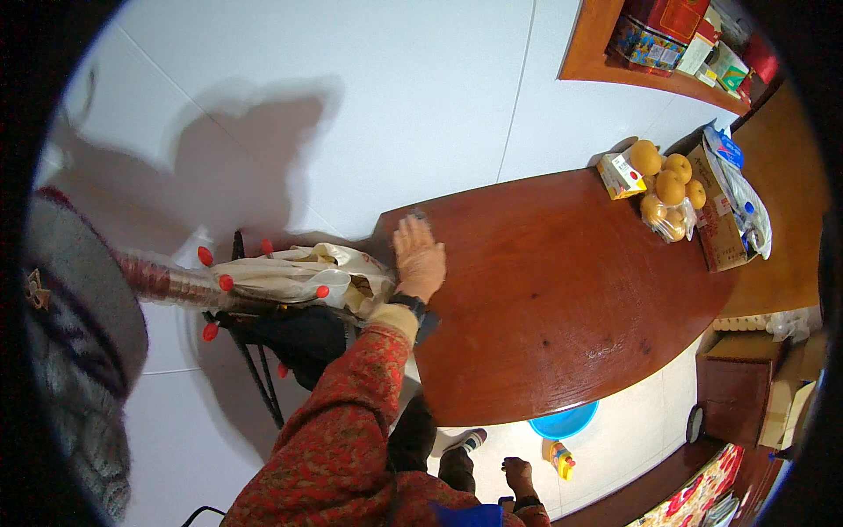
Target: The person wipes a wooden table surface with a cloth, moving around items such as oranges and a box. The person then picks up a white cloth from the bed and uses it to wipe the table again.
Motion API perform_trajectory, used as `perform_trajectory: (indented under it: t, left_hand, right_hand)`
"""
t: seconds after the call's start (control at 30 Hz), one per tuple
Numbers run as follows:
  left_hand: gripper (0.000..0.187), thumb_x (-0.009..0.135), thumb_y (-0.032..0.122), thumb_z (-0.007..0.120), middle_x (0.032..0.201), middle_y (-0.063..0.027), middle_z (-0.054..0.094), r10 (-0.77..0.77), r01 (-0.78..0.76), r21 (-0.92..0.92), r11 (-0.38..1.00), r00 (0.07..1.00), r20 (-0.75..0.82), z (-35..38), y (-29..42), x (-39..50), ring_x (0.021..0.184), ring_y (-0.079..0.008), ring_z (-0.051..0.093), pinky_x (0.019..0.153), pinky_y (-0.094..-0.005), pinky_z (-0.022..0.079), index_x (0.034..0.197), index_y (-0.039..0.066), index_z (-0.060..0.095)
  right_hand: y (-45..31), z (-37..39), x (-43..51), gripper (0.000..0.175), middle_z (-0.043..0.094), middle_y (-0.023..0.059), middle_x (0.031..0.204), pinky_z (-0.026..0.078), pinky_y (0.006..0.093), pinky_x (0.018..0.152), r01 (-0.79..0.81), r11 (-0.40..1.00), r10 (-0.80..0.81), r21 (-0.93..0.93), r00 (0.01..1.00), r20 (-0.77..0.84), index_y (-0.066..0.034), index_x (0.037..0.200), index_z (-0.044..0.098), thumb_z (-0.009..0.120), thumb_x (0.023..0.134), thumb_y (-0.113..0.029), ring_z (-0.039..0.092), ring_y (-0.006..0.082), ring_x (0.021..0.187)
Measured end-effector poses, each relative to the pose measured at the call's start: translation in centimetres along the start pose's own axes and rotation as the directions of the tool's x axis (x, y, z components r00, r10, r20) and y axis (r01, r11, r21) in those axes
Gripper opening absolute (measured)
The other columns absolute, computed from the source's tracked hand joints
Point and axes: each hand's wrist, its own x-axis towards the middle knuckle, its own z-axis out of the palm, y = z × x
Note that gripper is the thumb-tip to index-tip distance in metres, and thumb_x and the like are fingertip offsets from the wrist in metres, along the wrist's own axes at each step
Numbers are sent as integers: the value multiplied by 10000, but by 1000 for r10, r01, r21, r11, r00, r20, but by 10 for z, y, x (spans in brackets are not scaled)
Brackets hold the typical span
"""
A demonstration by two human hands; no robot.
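My left hand (420, 260) lies flat, palm down with fingers stretched out, at the left end of a reddish-brown wooden table (546, 296). A small greyish patch shows past its fingertips, too blurred to name. A dark band circles that wrist. Low in the view, my right hand (518, 475) hangs beyond the table's near edge with its fingers curled; nothing can be seen in it. Left of my left hand, cream cloth bags (296, 270) and a black bag (303, 339) hang on a coat rack with red knobs (226, 282).
Round yellow-brown fruits (670, 188), a small box (620, 175) and a cardboard box (714, 211) stand at the table's far right. A blue basin (565, 421) and a yellow bottle (562, 460) are on the floor. A grey hat (85, 290) hangs at left. A wall niche (652, 76) holds boxes.
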Motion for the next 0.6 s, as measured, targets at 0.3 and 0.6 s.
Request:
perform_trajectory:
  t: [0.3, 0.6]
  left_hand:
    - [678, 1018, 324, 504, 1629, -260, 258, 43, -43, 68, 997, 999, 3, 2, 24, 11, 1525, -451, 175, 1244, -546, 122, 1529, -88, 333]
    - [635, 1023, 302, 507, 1634, -196, 292, 508, -509, 15, 861, 860, 47, -3, 49, 50, 1522, -377, 228, 1251, -508, 150, 1539, -35, 353]
  right_hand:
    - [14, 14, 12, 177, 758, 153, 887, 601, 373, 714, 79, 993, -83, -92, 996, -43, -18, 982, 743, 605, 908, -103, 743, 252, 791]
    - [-4, 1, 16, 177, 754, 113, 866, 567, 343, 710, 57, 998, -57, 0, 998, -11, 0, 969, 741, 620, 935, -125, 715, 222, 807]
